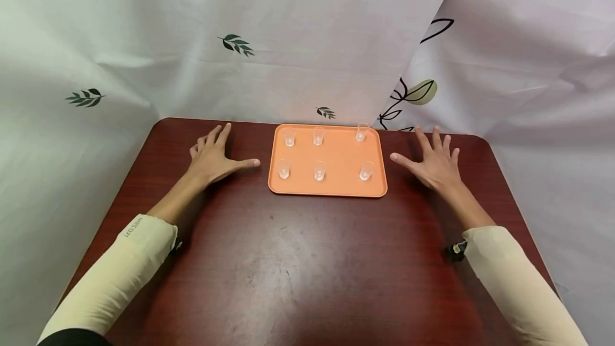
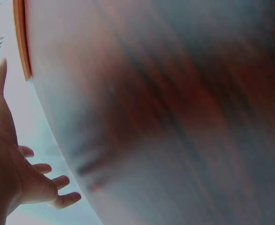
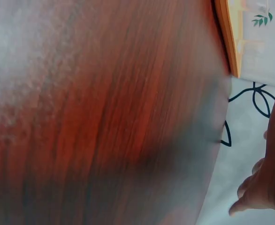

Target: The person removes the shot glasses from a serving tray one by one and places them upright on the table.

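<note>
Spread hands (image 1: 211,163), tray (image 1: 341,167) of six cups (image 1: 319,172) between, blurred sleeve lettering (image 1: 133,226)

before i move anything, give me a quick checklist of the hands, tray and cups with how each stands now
1. Left hand free: ok, fingers spread, holding nothing, apart from the tray.
2. Right hand free: ok, also spread and holding nothing, on the tray's other side.
3. Clear cups upright: ok, six standing in two rows of three.
4. Cups evenly spaced: not ok, the gap before the rightmost pair is wider.
5. Orange tray well in from the table's far edge: not ok, its far rim reaches that edge.
6. Cups empty: cannot tell, a clear liquid might not show.
</note>
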Available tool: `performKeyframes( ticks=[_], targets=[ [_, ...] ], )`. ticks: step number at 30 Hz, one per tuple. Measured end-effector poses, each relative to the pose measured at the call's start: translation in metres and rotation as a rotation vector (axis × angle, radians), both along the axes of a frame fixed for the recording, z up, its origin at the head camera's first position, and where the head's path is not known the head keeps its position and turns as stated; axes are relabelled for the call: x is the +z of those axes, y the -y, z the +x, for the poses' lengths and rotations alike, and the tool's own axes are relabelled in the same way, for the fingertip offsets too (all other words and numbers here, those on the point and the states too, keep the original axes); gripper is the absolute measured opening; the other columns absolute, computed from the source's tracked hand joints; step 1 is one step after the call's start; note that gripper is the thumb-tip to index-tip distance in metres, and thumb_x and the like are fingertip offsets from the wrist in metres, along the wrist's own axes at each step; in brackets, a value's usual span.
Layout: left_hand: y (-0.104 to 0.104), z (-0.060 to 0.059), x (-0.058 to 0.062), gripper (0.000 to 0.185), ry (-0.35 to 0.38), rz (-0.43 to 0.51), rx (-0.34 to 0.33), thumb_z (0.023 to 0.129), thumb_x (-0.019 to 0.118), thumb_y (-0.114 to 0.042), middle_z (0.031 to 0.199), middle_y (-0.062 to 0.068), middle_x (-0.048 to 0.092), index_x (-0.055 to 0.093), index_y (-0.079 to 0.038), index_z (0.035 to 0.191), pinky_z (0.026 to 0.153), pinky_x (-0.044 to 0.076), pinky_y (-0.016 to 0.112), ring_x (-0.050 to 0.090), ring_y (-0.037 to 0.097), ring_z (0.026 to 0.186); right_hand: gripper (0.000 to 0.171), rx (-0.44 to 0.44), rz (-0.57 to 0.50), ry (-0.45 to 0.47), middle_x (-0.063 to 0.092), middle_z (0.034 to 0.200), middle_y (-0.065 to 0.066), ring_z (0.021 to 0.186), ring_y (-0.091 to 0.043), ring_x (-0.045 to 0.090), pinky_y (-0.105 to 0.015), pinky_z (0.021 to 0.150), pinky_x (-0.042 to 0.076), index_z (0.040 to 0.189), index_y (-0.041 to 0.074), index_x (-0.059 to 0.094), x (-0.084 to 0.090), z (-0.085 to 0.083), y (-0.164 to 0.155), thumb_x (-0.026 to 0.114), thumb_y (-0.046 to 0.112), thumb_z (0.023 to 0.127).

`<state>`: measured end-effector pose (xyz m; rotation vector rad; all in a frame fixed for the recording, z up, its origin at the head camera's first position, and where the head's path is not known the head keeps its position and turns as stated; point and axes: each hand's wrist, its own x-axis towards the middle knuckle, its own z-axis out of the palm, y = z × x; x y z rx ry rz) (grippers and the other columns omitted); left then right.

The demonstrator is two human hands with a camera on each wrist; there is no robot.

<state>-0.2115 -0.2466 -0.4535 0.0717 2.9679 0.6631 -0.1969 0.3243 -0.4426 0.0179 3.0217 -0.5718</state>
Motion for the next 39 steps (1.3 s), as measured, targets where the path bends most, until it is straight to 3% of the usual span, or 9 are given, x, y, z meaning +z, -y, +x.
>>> performKeyframes(
  ticks=[5,13,22,29,39],
  targets=[
    [-0.005,0.001,0.001,0.148,-0.003,0.040,-0.013,0.074,0.083,-0.093,0.184,0.024,0.024,0.015,-0.022,0.184,0.128,0.021,0.089,0.025,0.060,0.162,0.118,0.003,-0.035,0.000,-0.001,0.188,-0.028,0.171,-0.064,0.008,-0.090,0.133,0.018,0.184,0.028,0.009,0.000,0.004,0.001,0.059,0.088,0.097],
    [-0.015,0.001,0.001,0.142,-0.013,0.118,-0.051,0.073,0.094,-0.080,0.178,0.025,0.032,0.027,-0.017,0.181,0.129,0.032,0.080,0.033,0.053,0.157,0.113,0.002,-0.075,-0.014,0.010,0.189,-0.024,0.164,-0.067,0.024,-0.093,0.125,0.030,0.184,0.030,0.014,0.000,0.013,0.001,0.063,0.084,0.098],
    [-0.027,0.002,0.000,0.136,-0.021,0.209,-0.085,0.071,0.102,-0.067,0.178,0.020,0.033,0.035,-0.017,0.179,0.125,0.047,0.075,0.036,0.051,0.156,0.109,0.017,-0.117,-0.043,0.023,0.186,-0.024,0.166,-0.059,0.028,-0.090,0.126,0.033,0.183,0.027,0.021,-0.003,0.026,0.009,0.064,0.082,0.099],
    [-0.034,0.002,0.001,0.133,-0.017,0.254,-0.121,0.072,0.106,-0.056,0.176,0.020,0.036,0.037,-0.014,0.178,0.118,0.055,0.067,0.056,0.045,0.137,0.103,0.038,-0.159,-0.061,0.032,0.182,-0.023,0.166,-0.052,0.033,-0.087,0.126,0.036,0.181,0.025,0.029,-0.005,0.031,0.019,0.065,0.078,0.101],
    [-0.041,-0.003,0.002,0.128,0.025,0.345,-0.152,0.068,0.111,-0.045,0.169,0.016,0.045,0.046,-0.018,0.175,0.103,0.066,0.052,0.067,0.040,0.131,0.093,0.057,-0.209,-0.116,0.045,0.174,-0.024,0.162,-0.048,0.040,-0.078,0.131,0.038,0.175,0.017,0.043,-0.010,0.034,0.030,0.068,0.071,0.103]
  ],
)
